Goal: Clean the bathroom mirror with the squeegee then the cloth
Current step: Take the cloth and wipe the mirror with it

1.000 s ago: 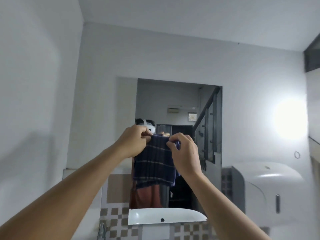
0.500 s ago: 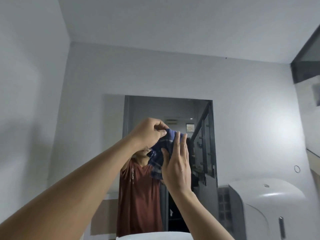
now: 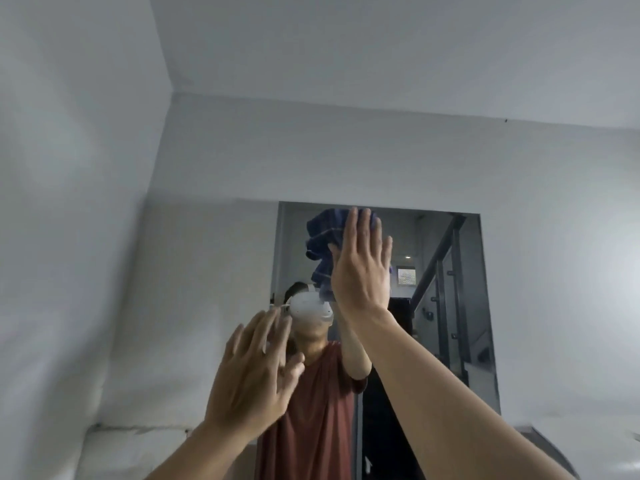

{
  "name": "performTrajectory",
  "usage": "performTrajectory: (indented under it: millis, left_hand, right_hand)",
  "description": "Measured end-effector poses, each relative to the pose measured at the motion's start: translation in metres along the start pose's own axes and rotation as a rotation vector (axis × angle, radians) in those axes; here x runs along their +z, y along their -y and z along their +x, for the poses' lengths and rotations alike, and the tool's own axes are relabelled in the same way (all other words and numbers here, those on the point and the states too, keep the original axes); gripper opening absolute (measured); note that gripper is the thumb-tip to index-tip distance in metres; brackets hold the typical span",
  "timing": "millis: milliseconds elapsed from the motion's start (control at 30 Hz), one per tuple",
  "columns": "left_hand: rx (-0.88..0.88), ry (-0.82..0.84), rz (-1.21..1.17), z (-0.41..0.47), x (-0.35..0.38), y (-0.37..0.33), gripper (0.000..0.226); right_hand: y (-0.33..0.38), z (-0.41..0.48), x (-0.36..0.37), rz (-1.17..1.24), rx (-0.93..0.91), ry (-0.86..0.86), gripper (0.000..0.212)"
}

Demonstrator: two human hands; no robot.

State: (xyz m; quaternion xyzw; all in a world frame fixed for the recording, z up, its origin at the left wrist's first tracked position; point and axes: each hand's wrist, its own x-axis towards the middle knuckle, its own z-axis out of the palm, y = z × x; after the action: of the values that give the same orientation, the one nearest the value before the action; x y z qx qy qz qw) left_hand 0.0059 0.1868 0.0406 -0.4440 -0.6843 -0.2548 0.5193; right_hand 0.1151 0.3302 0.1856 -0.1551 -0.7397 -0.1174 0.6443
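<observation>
Cloth (image 3: 323,237) now higher, bunched, blue-striped.

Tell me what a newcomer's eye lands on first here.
First, the right hand, fingers spread flat, pressing a dark blue striped cloth against the top of the wall mirror at centre. Next, the left hand, open and empty, lower and to the left, in front of the mirror's lower left part.

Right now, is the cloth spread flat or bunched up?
Bunched: the cloth shows folds beside the flat right hand pressing it on the mirror.
</observation>
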Motion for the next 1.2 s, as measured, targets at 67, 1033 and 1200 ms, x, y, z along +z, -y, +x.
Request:
performTrajectory:
  millis: [67, 1033, 1200]
  left_hand:
    - [0.105, 0.038, 0.017, -0.009, 0.011, -0.003, 0.083]
    - [0.253, 0.077, 0.131, -0.030, 0.056, -0.020, 0.099]
    - [0.254, 0.078, 0.136, -0.029, 0.059, -0.019, 0.098]
  right_hand:
    - [0.008, 0.013, 0.014, -0.033, -0.064, 0.078, 0.064]
    - [0.007, 0.043, 0.024, -0.151, -0.565, 0.203, 0.053]
    - [0.012, 0.039, 0.027, -0.148, -0.496, 0.235, 0.065]
